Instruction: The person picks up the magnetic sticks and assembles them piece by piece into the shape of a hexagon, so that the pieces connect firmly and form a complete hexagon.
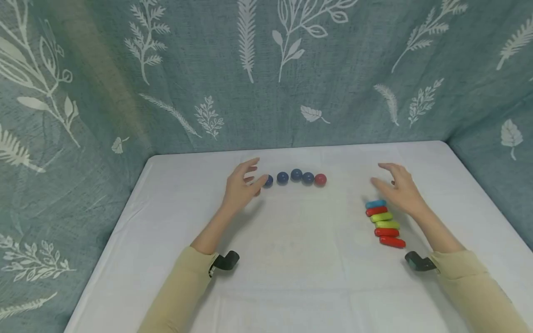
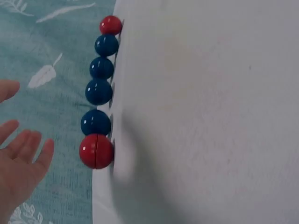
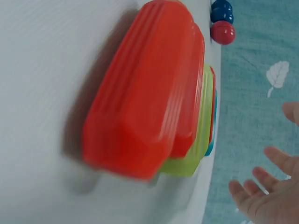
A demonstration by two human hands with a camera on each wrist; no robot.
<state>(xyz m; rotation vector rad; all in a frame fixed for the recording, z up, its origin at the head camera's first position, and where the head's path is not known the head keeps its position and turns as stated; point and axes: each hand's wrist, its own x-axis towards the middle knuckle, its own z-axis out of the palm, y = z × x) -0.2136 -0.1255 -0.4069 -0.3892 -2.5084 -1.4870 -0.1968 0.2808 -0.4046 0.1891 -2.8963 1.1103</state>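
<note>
Near the left end of a row of small glossy balls my left hand [image 1: 238, 188] is held with fingers loosely bent, holding nothing. In the left wrist view a red ball [image 2: 96, 151] is nearest to it, with several blue balls [image 2: 99, 91] beyond and another red ball [image 2: 110, 25] at the far end. My right hand [image 1: 401, 190] hovers beside the far end of a column of coloured ridged sticks, its fingers apart and grasping nothing. A blue stick [image 1: 376, 204] lies closest to it; red sticks [image 1: 393, 242] and yellow-green sticks [image 1: 387, 225] follow toward me.
A white-covered table [image 1: 287, 259] holds everything. Behind and beside it hangs a teal cloth [image 1: 266, 111] with white leaf prints. Each sleeve cuff carries a small black wrist camera, the left camera [image 1: 226, 260] and the right camera [image 1: 418, 262].
</note>
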